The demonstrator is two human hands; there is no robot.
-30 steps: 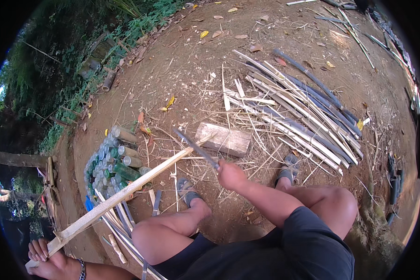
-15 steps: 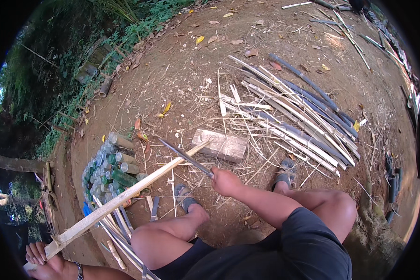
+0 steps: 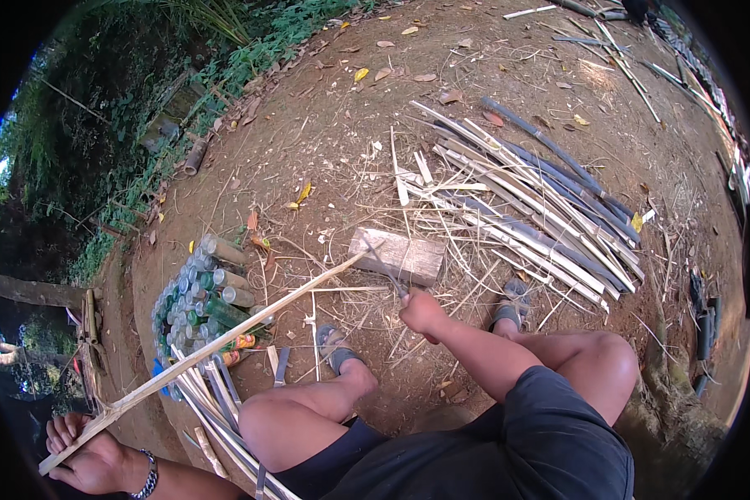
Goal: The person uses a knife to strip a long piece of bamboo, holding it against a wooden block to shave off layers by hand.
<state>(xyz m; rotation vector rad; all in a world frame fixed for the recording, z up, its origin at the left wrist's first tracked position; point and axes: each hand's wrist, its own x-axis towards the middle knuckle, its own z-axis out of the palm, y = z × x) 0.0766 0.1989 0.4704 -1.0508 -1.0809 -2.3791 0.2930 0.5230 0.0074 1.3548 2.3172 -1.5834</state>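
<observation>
A long pale split bamboo strip [image 3: 200, 350] is being gripped at its near end by the left hand [image 3: 92, 458], fingers clenched around it; its far tip is being rested on a weathered rectangular wooden block [image 3: 398, 255]; a dark-bladed knife [image 3: 385, 268] is being grasped by the right hand [image 3: 422, 312], fingers closed on its handle, over the block on the dirt ground [image 3: 325, 125].

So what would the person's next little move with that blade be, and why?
Probably a short stroke of the blade down the bamboo strip. The right hand holds the blade at the strip's far tip, which rests on the wooden block, while the left hand grips the near end.
</observation>
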